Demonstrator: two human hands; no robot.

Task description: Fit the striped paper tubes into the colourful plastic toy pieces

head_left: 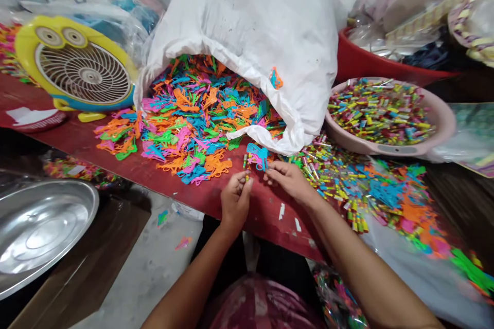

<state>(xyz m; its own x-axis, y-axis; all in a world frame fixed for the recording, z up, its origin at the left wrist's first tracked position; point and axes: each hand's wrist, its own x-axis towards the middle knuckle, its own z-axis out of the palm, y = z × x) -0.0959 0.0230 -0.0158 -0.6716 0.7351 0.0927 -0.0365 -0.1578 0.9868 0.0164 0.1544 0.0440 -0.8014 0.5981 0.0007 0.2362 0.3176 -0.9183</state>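
Observation:
My left hand (235, 199) is closed, thumb and fingers pinching a small yellow-wrapped tube (247, 178). To its right, my right hand (289, 179) has its fingers curled together at the edge of a blue plastic toy piece (258, 153) with a mesh pattern; the fingertips seem to grip it, partly hidden. Just beyond my hands, another wrapped tube (245, 161) and a bit of pink plastic are close to the blue piece. A heap of orange, blue, green and pink plastic pieces (193, 139) spills from a white sack (262, 15) onto the red table (208, 198).
At the right stands a pink basin (443, 113) full of wrapped tubes, with loose tubes (328, 164) and more plastic pieces (412, 211) before it. A yellow fan (88, 72) stands at the left. Below left is a metal bowl (46, 226); a few pieces lie on the floor.

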